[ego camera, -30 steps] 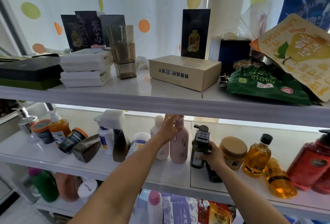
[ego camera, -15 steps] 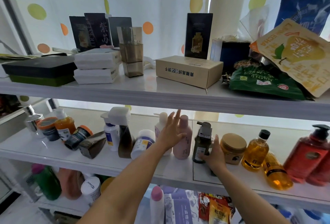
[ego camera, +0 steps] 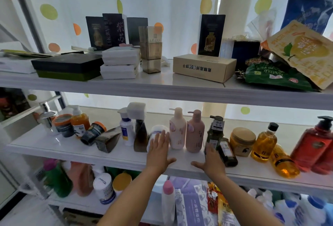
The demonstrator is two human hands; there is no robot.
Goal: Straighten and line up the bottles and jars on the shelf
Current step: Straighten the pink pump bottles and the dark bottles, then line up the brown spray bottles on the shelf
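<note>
On the shelf (ego camera: 108,156), left hand (ego camera: 159,153) and right hand (ego camera: 210,164) hold their fingers apart, flanked by a tipped white jar (ego camera: 157,130) and a leaning dark green bottle (ego camera: 227,152).

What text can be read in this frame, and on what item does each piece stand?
"紫苏": tall dark box.
"B": upright amber bottle and lying amber bottle.
"一次性浴巾": purple packet.
Unreadable, upside down or blurred: cardboard box, green bag, dark green bottle.
</note>
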